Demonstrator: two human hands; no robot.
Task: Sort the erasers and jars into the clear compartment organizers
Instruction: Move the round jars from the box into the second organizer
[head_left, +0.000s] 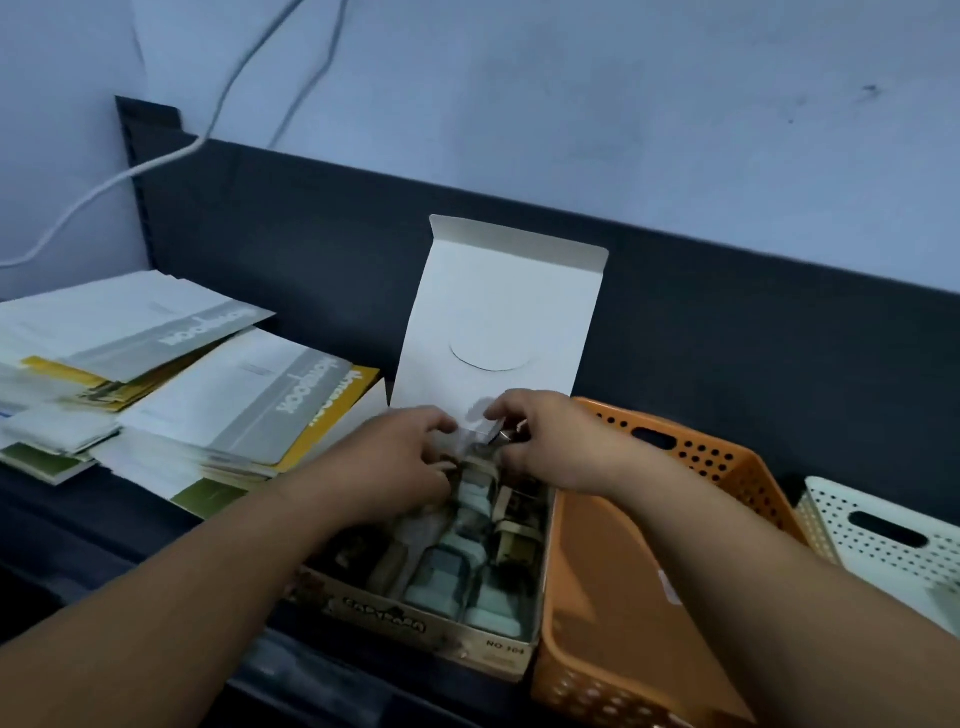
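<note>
— At the far end of the open box (395, 618), under its raised lid (498, 312), both hands meet. What are they on?

— A small clear-wrapped packet (478, 434). The left hand (395, 457) and the right hand (550, 441) each have their fingers curled in and pinch it from opposite sides, just above the rows. It is too blurred to say what is inside.

— And the erasers (441, 582)?

— Packed in rows inside the box, which stands on the dark desk (52, 519) between the stacked booklets (234, 405) and the orange basket (696, 447), touching the basket's side. A white basket (883, 535) sits further right.

— So which step is this?

— Very early, I'd judge: the stock is being unpacked and nothing looks sorted yet. I see no jars and cannot plainly make out a clear organizer.

— Next move?

— Probably lift the packet clear of the box without dragging its neighbours up. Then a free hand has to bring an organizer within reach, so the packet has a compartment to go into.
</note>
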